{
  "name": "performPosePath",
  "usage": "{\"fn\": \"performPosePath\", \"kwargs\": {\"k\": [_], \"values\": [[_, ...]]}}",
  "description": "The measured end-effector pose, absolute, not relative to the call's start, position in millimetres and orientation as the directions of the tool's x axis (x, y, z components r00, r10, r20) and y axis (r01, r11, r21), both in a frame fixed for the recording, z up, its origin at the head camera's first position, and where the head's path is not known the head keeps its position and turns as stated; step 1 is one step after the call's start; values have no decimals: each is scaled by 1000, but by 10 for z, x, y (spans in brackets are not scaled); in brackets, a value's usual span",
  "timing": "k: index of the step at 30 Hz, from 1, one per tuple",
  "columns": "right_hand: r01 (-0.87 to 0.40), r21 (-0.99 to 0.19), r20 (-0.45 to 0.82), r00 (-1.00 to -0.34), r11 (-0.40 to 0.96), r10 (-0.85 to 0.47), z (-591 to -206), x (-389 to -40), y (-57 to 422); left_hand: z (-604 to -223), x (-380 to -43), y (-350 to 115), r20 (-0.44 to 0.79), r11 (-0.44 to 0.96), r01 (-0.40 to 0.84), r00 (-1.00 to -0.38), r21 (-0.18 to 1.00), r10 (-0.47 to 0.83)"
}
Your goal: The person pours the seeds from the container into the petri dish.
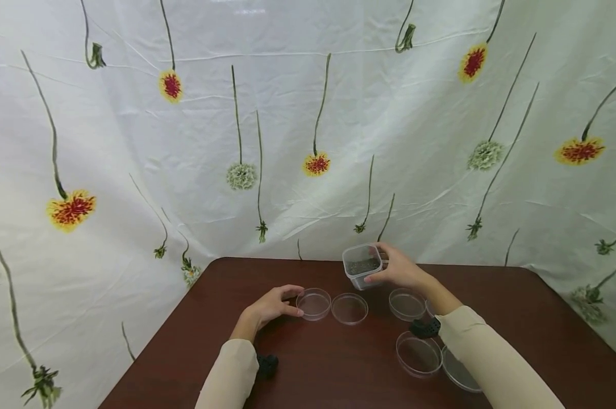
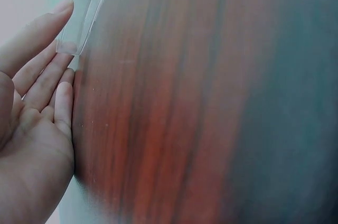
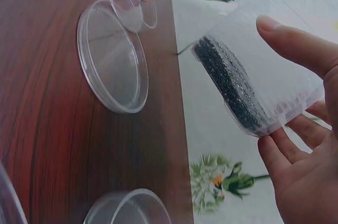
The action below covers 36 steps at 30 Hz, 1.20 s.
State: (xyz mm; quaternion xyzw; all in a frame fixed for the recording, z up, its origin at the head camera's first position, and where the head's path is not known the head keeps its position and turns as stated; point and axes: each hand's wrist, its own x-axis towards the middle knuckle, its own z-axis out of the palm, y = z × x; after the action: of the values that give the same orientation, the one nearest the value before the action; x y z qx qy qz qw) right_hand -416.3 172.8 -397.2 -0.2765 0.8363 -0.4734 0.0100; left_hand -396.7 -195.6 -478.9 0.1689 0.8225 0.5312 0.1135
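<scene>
My right hand [image 1: 399,268] grips a clear square plastic tub [image 1: 362,279] and holds it up over the far edge of the table. Small dark grains [image 3: 229,84] lie in its lower part; in the right wrist view the thumb is on one side and the fingers are beneath. To the left, my left hand [image 1: 272,305] holds a clear petri dish [image 1: 314,305] by its near side, thumb and fingers either side of the rim. A second petri dish [image 1: 349,309] sits right beside it, between the two hands. In the left wrist view only an edge of the held dish [image 2: 79,23] shows.
On the right of the dark red-brown table [image 1: 318,369] are more clear dishes: one [image 1: 407,305] below the right hand, another [image 1: 419,355] nearer, and one [image 1: 460,372] partly under the right sleeve. A flower-printed white cloth [image 1: 287,113] hangs behind the table.
</scene>
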Motion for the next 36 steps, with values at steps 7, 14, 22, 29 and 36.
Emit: {"fn": "performPosePath", "kwargs": {"k": [7, 14, 22, 29, 36], "values": [[-532, -725, 306, -818, 437, -487, -3979, -4217, 1475, -4776, -3975, -1957, -8, 368, 152, -917, 917, 399], [-584, -660, 334, -792, 474, -511, -3989, -4234, 1248, -4766, -3959, -1970, -16, 352, 135, -918, 926, 395], [-662, -487, 379, -748, 571, -545, -4040, -4254, 1067, -4773, -3972, -1968, -19, 355, 138, -914, 925, 406], [-713, -409, 422, -701, 570, -575, -4104, -4266, 951, -4783, -3970, -1964, -4, 360, 157, -913, 920, 407], [-730, -342, 447, -681, 592, -581, -4152, -4261, 855, -4767, -3978, -1956, -8, 364, 153, -915, 919, 404]]}}
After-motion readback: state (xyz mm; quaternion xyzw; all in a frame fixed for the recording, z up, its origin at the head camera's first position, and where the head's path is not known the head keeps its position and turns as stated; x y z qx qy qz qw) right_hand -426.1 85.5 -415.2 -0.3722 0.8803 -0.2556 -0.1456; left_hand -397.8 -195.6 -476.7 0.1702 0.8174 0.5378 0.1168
